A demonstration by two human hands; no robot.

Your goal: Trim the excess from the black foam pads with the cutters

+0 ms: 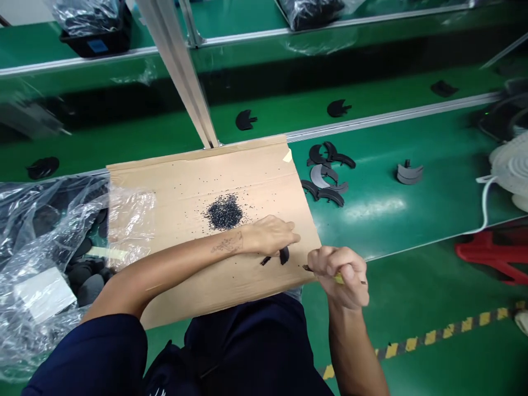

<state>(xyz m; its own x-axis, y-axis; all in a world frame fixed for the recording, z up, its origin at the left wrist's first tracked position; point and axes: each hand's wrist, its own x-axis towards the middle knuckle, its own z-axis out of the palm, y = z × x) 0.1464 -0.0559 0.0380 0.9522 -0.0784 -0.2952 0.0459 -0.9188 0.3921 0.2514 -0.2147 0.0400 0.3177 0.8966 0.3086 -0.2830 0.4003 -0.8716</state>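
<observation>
Over the right part of a cardboard sheet (198, 176), my left hand (274, 235) is closed on a curved black part (284, 255) that shows below its fingers. My right hand (340, 274) is closed around a small tool with a yellow piece (339, 278), just off the cardboard's right edge. The tool's dark tip points toward the black part, apart from it. A heap of small black bits (225, 212) lies on the cardboard beyond my left forearm.
Curved black parts (330, 196) lie in a group right of the cardboard, with a grey part (410, 173) farther right. Clear plastic bags (37, 220) cover dark pieces at left. A metal post (185, 82) rises behind the cardboard. A white fan (511, 165) stands at right.
</observation>
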